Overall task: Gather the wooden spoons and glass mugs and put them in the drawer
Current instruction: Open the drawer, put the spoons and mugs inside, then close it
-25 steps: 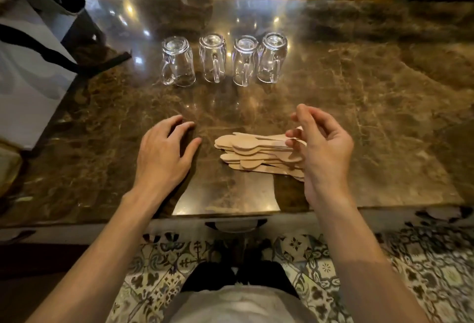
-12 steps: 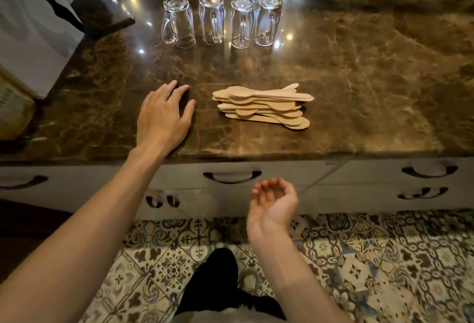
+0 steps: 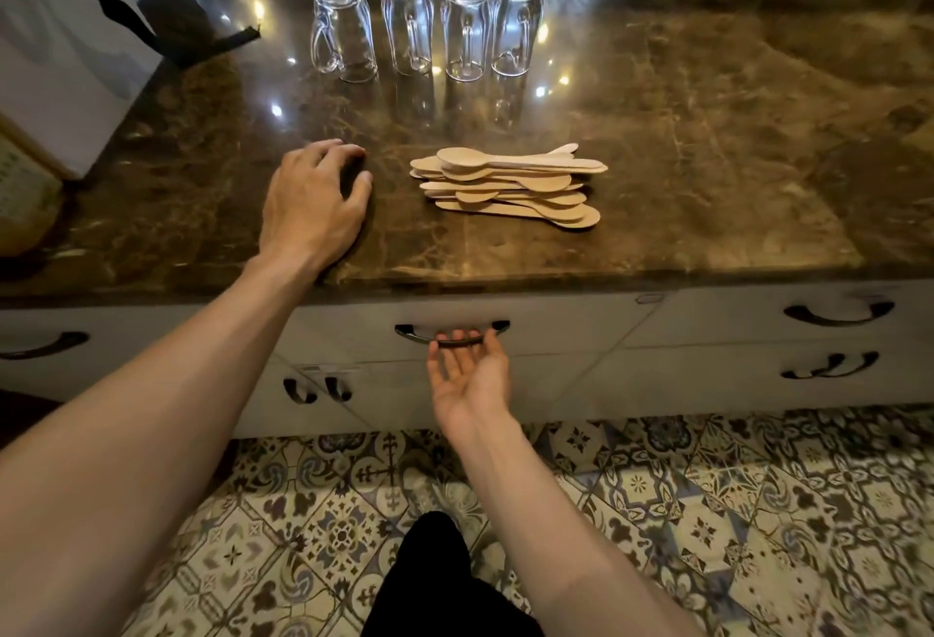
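Note:
A stack of flat wooden spoons [image 3: 510, 186] lies on the brown marble counter [image 3: 707, 156]. Behind it several clear glass mugs [image 3: 427, 27] stand upside down in a row. My left hand [image 3: 313, 204] rests on the counter left of the spoons, fingers curled, holding nothing. Below the counter edge, my right hand [image 3: 467, 373] is palm up with its fingertips just under the black handle [image 3: 452, 333] of the middle drawer [image 3: 556, 328]. The fingers touch the handle but are not closed around it. The drawer is closed.
A white bag with black straps [image 3: 65, 55] stands at the counter's left end. More drawers with black handles [image 3: 839, 313] flank the middle one, and cupboard doors [image 3: 318, 388] sit below. Patterned floor tiles [image 3: 707, 510] lie underneath.
My right hand left the spoon stack, dropped below the counter edge and rose palm up to the middle drawer's handle. My left hand's fingers have curled. The view tilted down.

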### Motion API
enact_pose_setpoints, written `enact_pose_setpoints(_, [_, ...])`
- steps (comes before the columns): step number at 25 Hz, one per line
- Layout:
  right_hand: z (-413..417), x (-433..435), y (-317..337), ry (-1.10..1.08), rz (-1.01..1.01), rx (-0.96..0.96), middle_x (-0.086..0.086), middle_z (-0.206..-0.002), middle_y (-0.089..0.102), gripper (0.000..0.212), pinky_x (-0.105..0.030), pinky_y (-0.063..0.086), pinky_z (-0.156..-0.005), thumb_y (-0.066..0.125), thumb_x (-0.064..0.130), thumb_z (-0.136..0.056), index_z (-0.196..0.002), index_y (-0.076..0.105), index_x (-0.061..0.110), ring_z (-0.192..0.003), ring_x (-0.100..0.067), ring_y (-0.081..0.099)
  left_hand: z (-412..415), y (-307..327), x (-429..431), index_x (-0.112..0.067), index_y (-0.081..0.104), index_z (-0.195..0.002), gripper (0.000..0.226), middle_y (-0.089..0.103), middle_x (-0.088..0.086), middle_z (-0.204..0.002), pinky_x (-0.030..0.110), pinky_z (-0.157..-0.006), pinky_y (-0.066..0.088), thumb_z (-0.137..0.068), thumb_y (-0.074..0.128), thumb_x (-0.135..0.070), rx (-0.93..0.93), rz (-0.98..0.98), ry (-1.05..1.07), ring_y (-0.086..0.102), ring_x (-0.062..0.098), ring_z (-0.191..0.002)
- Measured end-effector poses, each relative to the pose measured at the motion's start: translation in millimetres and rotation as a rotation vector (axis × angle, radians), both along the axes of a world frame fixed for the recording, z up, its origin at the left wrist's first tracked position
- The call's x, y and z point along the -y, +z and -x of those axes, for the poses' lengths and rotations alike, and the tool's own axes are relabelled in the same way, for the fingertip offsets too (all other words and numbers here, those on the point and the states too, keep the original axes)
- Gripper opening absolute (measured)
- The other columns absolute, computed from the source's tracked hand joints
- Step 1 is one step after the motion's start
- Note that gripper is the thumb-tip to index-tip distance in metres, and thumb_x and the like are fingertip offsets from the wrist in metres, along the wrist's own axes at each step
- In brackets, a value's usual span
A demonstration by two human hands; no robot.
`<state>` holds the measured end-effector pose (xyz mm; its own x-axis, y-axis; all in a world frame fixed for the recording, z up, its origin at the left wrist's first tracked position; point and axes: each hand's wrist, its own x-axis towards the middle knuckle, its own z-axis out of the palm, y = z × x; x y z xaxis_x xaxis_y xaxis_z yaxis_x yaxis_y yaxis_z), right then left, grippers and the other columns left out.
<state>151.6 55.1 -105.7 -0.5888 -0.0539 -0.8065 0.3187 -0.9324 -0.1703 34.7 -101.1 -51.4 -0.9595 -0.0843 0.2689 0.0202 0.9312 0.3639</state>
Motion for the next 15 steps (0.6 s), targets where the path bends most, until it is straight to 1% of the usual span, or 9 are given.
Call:
enact_pose_setpoints(2, [-7, 1, 0, -0.019, -0.028, 0.024, -0.008, -0.077, 0.054, 0.026, -0.030, 0.047, -0.064, 0.046, 0.027, -0.097, -0.077, 0.052, 0.012, -0.073, -0.020, 0.054, 0, 0, -1, -0.020, 0.053, -0.128, 0.042, 0.052, 0.006, -0.135, 0.040, -0.106, 0.032, -0.091, 0.044, -0.039, 0.001, 0.001, -0.001, 0.041, 0.025, -0.125])
enact_pose_setpoints(4, [-19, 1, 4, -0.027, -0.058, 0.057, -0.008, -0.077, 0.055, 0.024, -0.029, 0.048, -0.067, 0.046, 0.024, -0.097, -0.079, 0.053, 0.010, -0.074, -0.020, 0.055, -1, 1, -1, -0.020, 0.053, -0.128, 0.042, 0.051, 0.006, -0.135, 0.041, -0.106, 0.032, -0.092, 0.044, -0.039, 0.004, 0.002, -0.001, 0.041, 0.025, -0.124])
enact_pose_setpoints(10, [-73, -3, 15, 0.054, -0.200, 0.231, -0.014, -0.091, 0.062, 0.011, -0.032, 0.049, -0.082, 0.048, 0.016, -0.096, -0.096, 0.054, 0.006, -0.083, -0.021, 0.060, -2, 3, 0, -0.020, 0.054, -0.127, 0.041, 0.052, 0.006, -0.134, 0.041, -0.106, 0.032, -0.091, 0.044, -0.039, 0.000, -0.007, -0.007, 0.042, 0.027, -0.123])
enact_pose_setpoints(13, [-105, -7, 17, 0.093, -0.210, 0.286, -0.017, -0.095, 0.061, 0.014, -0.032, 0.048, -0.079, 0.045, 0.012, -0.097, -0.108, 0.051, 0.006, -0.085, -0.024, 0.059, -2, 2, 0, -0.019, 0.054, -0.126, 0.042, 0.053, 0.007, -0.133, 0.041, -0.106, 0.033, -0.091, 0.044, -0.039, -0.004, -0.002, -0.013, 0.042, 0.027, -0.123])
enact_pose_setpoints(15, [-124, -10, 21, 0.123, -0.217, 0.308, -0.021, -0.100, 0.062, 0.020, -0.033, 0.048, -0.079, 0.042, 0.011, -0.098, -0.113, 0.052, 0.002, -0.092, -0.028, 0.059, -3, 1, 1, -0.019, 0.054, -0.126, 0.042, 0.053, 0.007, -0.133, 0.041, -0.106, 0.033, -0.091, 0.044, -0.039, -0.006, -0.005, -0.018, 0.042, 0.028, -0.123])
